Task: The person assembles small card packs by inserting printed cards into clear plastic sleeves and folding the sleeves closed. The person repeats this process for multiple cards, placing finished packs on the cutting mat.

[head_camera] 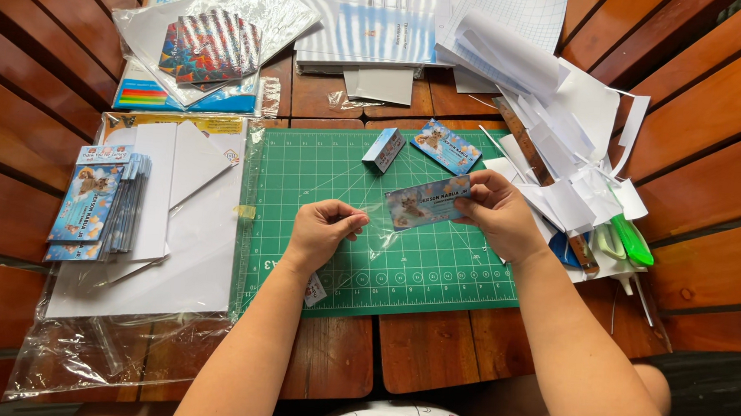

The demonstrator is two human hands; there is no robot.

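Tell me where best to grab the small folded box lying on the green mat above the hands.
Probably pinch the small box across its two long sides, coming straight down from above. It lies slanted on the green mat, narrow and long, free on both flanks; the printed card sits apart to its right, so fingers have room there.

1 head-worn camera looks steeply down, close over the cutting mat (436, 265).

Left hand (324, 231) loosely curled, fingertips pinched, right hand (496, 212) pinching, both forearms bare
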